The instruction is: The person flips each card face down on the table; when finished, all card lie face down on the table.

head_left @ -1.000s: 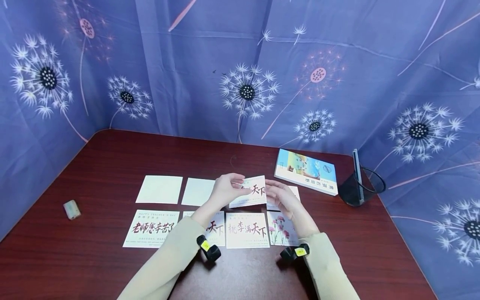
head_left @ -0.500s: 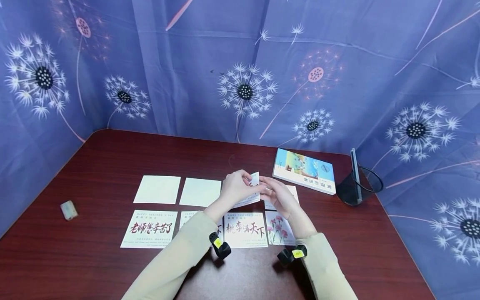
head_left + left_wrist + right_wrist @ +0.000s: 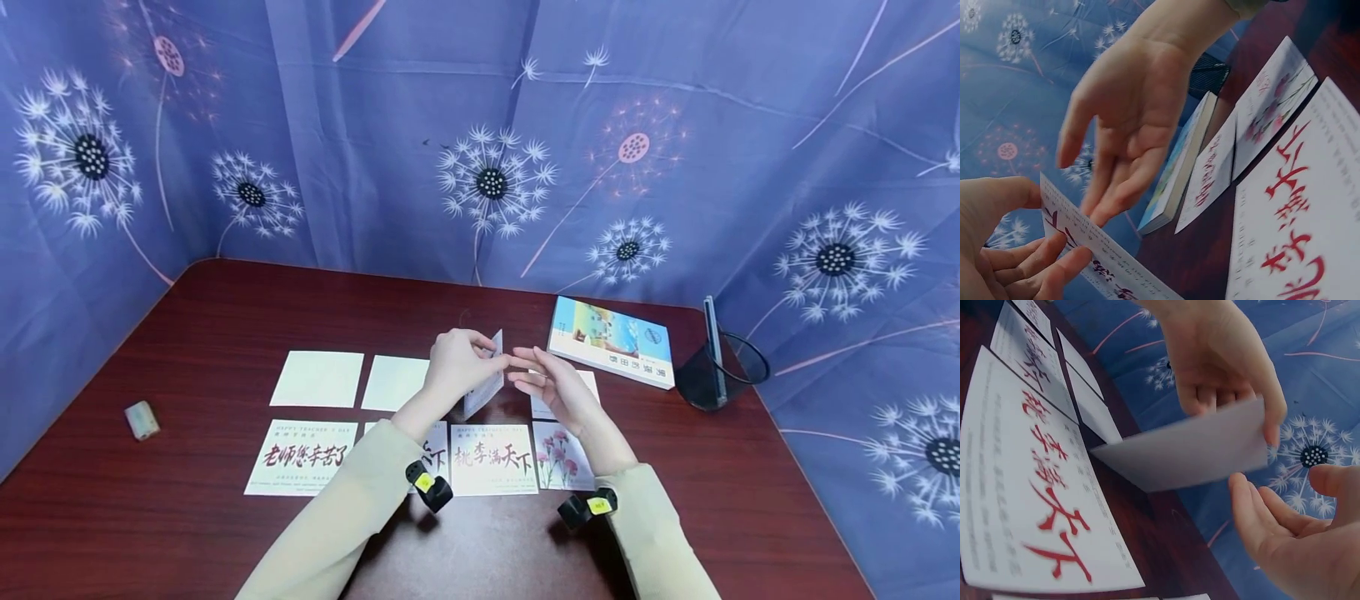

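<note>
Dark red table point(image 3: 225, 317), 4 printed cards in near row. Above: card point(image 3: 483, 385) pinched in left hand point(image 3: 453, 367), held on edge, tilted. Right hand point(image 3: 551, 385) open, fingers straight, just right of card, empty.

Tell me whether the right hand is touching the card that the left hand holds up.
Apart. In the right wrist view a strip of blue backdrop shows between the right hand and the card, which only the left hand pinches.
</note>
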`<state>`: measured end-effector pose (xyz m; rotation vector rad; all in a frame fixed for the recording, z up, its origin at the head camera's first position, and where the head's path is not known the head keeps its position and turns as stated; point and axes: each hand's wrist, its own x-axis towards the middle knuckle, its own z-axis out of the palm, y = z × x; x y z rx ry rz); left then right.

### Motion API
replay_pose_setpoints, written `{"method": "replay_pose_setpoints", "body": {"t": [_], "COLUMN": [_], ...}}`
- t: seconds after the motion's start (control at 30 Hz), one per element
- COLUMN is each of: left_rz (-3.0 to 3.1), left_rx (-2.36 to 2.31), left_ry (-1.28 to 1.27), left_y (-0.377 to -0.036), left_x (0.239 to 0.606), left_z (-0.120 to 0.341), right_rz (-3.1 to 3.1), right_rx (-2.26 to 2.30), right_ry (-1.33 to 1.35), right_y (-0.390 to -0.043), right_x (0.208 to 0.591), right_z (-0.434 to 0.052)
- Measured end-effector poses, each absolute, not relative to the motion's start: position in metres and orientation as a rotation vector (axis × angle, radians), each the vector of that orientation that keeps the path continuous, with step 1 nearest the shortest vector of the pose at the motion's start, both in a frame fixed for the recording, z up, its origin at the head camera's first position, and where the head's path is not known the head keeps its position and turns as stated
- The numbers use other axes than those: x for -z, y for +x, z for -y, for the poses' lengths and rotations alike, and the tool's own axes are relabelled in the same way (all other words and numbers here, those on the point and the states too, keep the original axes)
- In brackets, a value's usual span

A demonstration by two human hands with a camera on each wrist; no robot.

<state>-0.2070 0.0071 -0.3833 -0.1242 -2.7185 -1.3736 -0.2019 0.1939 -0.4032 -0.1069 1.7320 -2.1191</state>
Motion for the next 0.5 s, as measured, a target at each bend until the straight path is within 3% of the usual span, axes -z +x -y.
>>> {"method": "replay_pose_setpoints", "body": {"t": [0.5], "left_rz": [2.561], "left_rx": [1.348], "left_ry": [0.031], "left_y": [-0.205], "left_x": [0.381], "left_z": [0.023], "right_rz": [-1.843], "right_rx": [2.113], "right_ry": [0.028], "right_y": [-0.201], "right_x": [0.406], "right_z": [-0.234]}}
